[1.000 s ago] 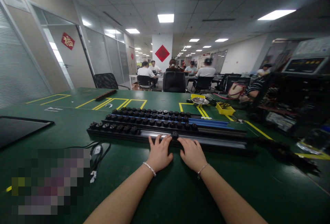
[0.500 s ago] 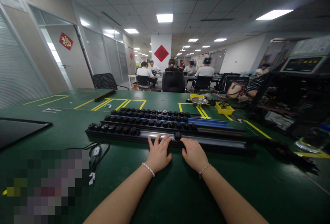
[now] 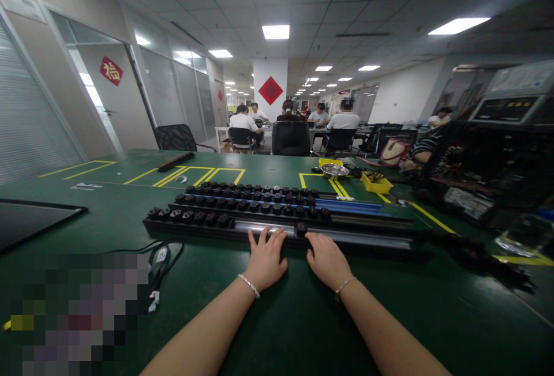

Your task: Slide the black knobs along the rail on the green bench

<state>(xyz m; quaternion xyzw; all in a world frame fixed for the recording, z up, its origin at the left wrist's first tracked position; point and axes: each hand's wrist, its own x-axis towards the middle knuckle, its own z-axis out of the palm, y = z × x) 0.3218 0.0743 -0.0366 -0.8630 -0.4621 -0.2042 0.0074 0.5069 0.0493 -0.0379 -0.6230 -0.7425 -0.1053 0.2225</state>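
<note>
A long black rail [image 3: 372, 239] with a shiny metal channel lies across the bench in front of me. Small black blocks [image 3: 188, 216] stand in a row at its left end, and one lone black block [image 3: 300, 229] sits on the channel between my hands. My left hand [image 3: 265, 258] rests on the rail left of that block, fingers spread and holding nothing. To the block's right, my right hand [image 3: 328, 258] lies with its fingertips over the rail, thumb apart. Its index fingertip is beside the block; I cannot tell whether it touches.
Behind are more rails with blocks, one of them a blue rail [image 3: 359, 207]. A metal bowl [image 3: 334, 170] and a yellow bin [image 3: 376, 182] stand farther back. Black cables [image 3: 173, 255] lie at left near a dark flat panel [image 3: 34, 220]. Several people sit at far tables.
The lone block has shifted slightly to the right along the channel. My right hand has moved a little to the right too; my left hand stays nearly in place.
</note>
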